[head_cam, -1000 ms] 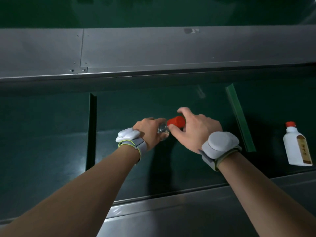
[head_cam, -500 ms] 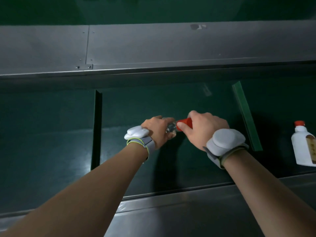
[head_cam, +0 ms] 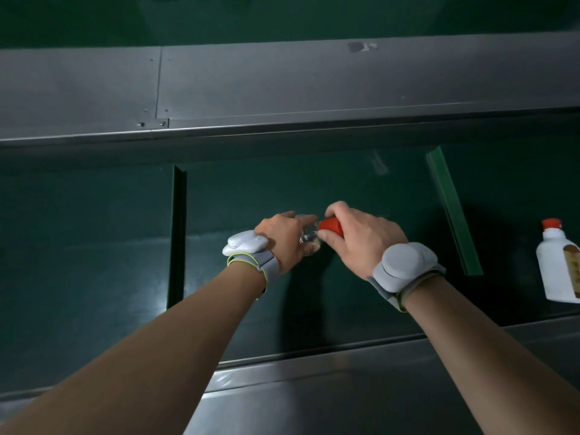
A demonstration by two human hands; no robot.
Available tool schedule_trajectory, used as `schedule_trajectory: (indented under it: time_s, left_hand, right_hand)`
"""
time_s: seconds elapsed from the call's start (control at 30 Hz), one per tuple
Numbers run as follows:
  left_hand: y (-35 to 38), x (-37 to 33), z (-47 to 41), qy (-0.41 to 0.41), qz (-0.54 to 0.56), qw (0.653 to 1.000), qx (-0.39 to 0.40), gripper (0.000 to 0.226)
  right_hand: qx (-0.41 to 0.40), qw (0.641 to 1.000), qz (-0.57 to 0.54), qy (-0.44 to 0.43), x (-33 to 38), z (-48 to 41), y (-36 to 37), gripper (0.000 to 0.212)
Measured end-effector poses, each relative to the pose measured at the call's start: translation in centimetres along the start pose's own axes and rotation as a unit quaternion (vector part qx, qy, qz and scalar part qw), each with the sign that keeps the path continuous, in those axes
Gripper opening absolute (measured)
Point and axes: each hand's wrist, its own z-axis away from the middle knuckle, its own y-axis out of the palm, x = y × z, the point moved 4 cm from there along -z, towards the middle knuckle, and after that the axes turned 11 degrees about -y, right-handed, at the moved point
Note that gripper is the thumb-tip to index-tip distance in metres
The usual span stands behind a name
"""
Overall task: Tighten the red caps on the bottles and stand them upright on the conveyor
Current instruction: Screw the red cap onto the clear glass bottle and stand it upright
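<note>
Red cap (head_cam: 330, 226) — white bottle (head_cam: 557, 271) — green belt (head_cam: 94, 240).

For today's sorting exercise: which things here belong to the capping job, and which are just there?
Part of the job:
clear bottle in the left hand
its red cap, gripped by the right hand
white bottle, already upright
green conveyor belt

Just there:
wrist devices
metal side rail

hands (head_cam: 329, 243) gripping clear bottle (head_cam: 309, 238), red cap (head_cam: 331, 227)
</note>
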Motion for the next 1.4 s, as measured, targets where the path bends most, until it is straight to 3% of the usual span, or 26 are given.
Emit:
schedule_trajectory:
  time_s: [0.13,0.47,0.77,1.03,1.2,1.4]
  left_hand:
    - [0.2,0.2,0.1,-0.009,-0.002,1.000,0.003,0.054]
    - [-0.6,-0.3,0.3,0.002,-0.004,1.000,0.010,0.049]
    - [-0.6,0.3,1.2,-0.019,0.016,1.000,-0.017,0.052]
    - [-1.7,-0.8,0.9,-0.022,0.180,0.980,-0.077,0.040]
    - [-1.6,-3.2,-0.7,-0.031,0.220,0.970,-0.098,0.030]
    - [0.7,-4.0,-1.1,-0.062,0.197,0.977,-0.052,0.026]
  right_hand:
    - [-0.007,0.998,-0.046,-0.032,0.0,0.0,0.6,0.030]
    - [-0.104,0.988,-0.096,0.069,0.9,0.9,1.6,0.030]
    - [-0.041,0.991,-0.109,0.069,1.3,-0.2,0.4,0.030]
    - [-0.085,0.993,-0.076,0.033,1.7,-2.3,-3.5,0.034]
    - [-0.058,0.998,-0.012,0.027,0.2,-2.9,-5.1,0.034]
    - [0.017,0.999,0.002,0.048,-0.8,-2.2,-3.8,0.034]
